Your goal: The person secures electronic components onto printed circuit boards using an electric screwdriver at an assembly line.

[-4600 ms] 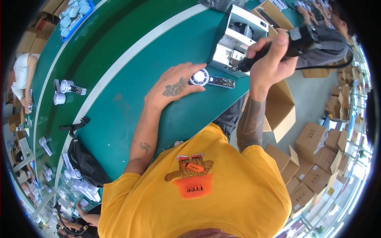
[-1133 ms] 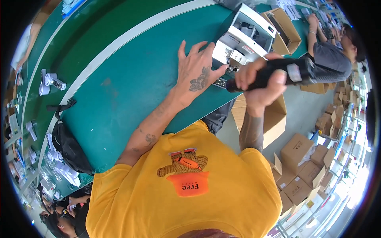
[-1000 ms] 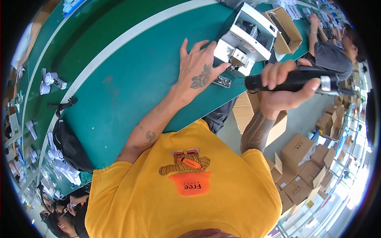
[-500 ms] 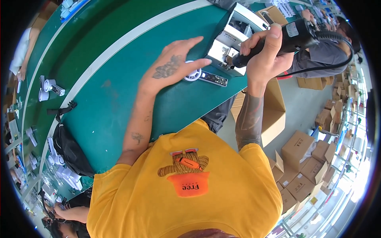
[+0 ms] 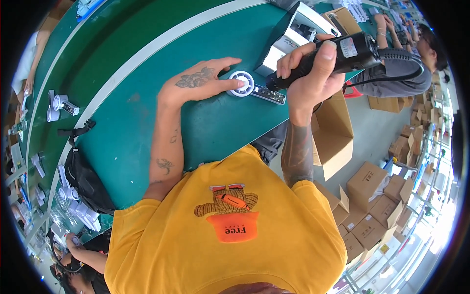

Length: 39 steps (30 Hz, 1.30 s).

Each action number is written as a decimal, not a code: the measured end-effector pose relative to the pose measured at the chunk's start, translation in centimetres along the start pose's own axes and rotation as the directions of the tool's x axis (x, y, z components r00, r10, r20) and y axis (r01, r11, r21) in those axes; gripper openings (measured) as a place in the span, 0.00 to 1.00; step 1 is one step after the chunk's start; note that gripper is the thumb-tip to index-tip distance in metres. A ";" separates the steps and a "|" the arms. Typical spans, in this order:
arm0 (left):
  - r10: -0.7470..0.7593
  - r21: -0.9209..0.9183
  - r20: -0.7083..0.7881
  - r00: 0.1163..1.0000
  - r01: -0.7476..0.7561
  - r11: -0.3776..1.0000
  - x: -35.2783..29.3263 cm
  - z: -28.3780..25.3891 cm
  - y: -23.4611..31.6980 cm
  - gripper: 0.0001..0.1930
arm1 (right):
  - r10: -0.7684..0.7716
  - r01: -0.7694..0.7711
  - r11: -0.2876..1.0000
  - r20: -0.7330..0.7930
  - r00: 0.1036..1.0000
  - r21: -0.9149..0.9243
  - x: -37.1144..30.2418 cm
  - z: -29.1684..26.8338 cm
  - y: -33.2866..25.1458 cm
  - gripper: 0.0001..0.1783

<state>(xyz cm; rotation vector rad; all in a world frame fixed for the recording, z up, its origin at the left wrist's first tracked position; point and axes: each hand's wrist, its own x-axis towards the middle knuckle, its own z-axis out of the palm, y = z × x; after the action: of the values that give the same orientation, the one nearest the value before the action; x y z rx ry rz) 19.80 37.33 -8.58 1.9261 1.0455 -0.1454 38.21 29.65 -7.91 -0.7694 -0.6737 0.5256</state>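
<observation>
My right hand (image 5: 313, 76) is wrapped round a black corded electric screwdriver (image 5: 350, 51). Its tip points down and left at the circuit-board end of a small white handheld fan (image 5: 243, 84) lying on the green table. Whether the tip touches the board I cannot tell. My left hand (image 5: 200, 81) is spread low over the table with its fingers stretched out. Its thumb rests on the fan's round head. The handle part (image 5: 272, 96) lies with the board showing and reaches right, below the screwdriver. Just behind the screwdriver stands a white open-topped machine box (image 5: 279, 49).
A black waist bag (image 5: 87, 181) lies at the table's left edge. More white fan parts (image 5: 62, 105) sit on the bench beyond. An open cardboard box (image 5: 335, 130) and stacked cartons (image 5: 367, 215) stand on the right. A co-worker (image 5: 399, 68) sits at the far right.
My right hand has brought the screwdriver left and down, from the white machine box to the fan. My left hand has shifted slightly left, and its thumb now rests on the fan's head.
</observation>
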 end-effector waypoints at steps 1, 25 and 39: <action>0.019 0.037 -0.007 1.000 -0.019 0.999 0.0 0.0 0.2 0.32 | 0.008 -0.008 1.000 0.016 1.000 0.003 0.0 0.1 0.0 0.16; 0.579 0.172 -0.068 0.813 -0.562 0.809 4.3 5.6 -3.7 0.20 | -0.132 0.140 0.986 0.095 0.987 -0.092 -5.9 -3.0 1.6 0.29; -0.188 -0.077 -0.948 0.257 0.386 0.919 -7.5 -21.3 -26.6 0.30 | 0.541 -0.520 0.811 -0.002 0.841 0.269 -8.3 -3.1 -0.3 0.22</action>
<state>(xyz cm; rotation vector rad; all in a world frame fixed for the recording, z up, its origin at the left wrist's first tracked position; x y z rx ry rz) -10.23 54.97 -10.30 1.8795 2.2622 0.8870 34.85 22.68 -12.24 -0.7228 -0.2934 1.0718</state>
